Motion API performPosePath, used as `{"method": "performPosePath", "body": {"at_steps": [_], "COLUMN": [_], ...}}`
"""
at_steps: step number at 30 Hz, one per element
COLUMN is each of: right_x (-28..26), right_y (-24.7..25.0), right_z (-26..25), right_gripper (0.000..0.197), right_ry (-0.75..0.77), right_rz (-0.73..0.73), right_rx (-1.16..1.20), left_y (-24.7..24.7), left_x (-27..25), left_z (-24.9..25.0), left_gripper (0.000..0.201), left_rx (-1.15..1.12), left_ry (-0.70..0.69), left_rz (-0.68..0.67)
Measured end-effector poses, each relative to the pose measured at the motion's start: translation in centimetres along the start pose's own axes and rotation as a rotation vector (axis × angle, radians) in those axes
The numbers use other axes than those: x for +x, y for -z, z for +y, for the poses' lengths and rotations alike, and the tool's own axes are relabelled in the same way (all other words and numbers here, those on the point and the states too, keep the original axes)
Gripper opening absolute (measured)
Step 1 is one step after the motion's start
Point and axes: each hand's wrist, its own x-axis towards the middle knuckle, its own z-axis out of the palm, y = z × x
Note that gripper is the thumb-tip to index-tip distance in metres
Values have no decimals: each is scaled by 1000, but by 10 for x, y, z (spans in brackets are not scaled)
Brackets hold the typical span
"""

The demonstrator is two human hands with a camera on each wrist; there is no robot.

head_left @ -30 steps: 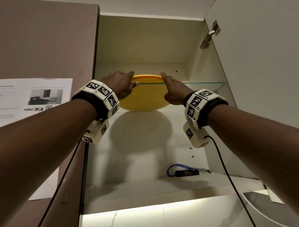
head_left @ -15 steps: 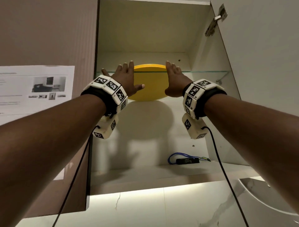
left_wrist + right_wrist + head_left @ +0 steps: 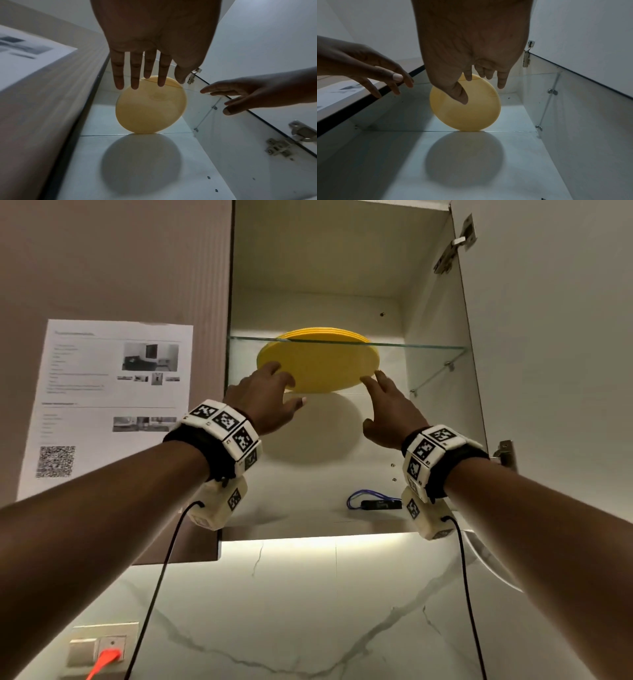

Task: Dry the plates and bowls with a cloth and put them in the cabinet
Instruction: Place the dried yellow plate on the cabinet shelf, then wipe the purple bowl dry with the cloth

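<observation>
A stack of yellow plates (image 3: 322,364) (image 3: 150,108) (image 3: 467,115) lies on the glass shelf (image 3: 428,348) of the open upper cabinet, seen from below through the glass. My left hand (image 3: 270,402) (image 3: 145,56) hovers below the shelf at the plates' left side, fingers straight and spread, holding nothing. My right hand (image 3: 387,409) (image 3: 471,60) is below the shelf at the plates' right side, fingers loosely extended and empty. Neither hand touches the plates. No cloth or bowl is in view.
The cabinet door (image 3: 555,337) stands open on the right with its hinge (image 3: 455,244). A blue cable with a black box (image 3: 375,503) lies on the cabinet floor. A printed sheet (image 3: 109,392) hangs on the closed left door. A wall socket with an orange plug (image 3: 106,655) sits below.
Both hands have let go of the plates and drawn back and down from the shelf edge. The plates stay stacked on the glass shelf. The head view has tilted lower.
</observation>
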Motion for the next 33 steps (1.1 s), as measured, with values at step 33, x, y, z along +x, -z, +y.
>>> {"method": "performPosePath", "body": {"at_steps": [33], "right_x": [-408], "right_y": [-116], "right_z": [43], "right_gripper": [28], "right_ry": [-337], "right_rz": [-301], "right_rx": [314], "left_y": [-109], "left_x": [-406], "left_z": [44], "left_gripper": [25], "left_rx": [-389], "left_ry": [382], "left_rz": [-314]}}
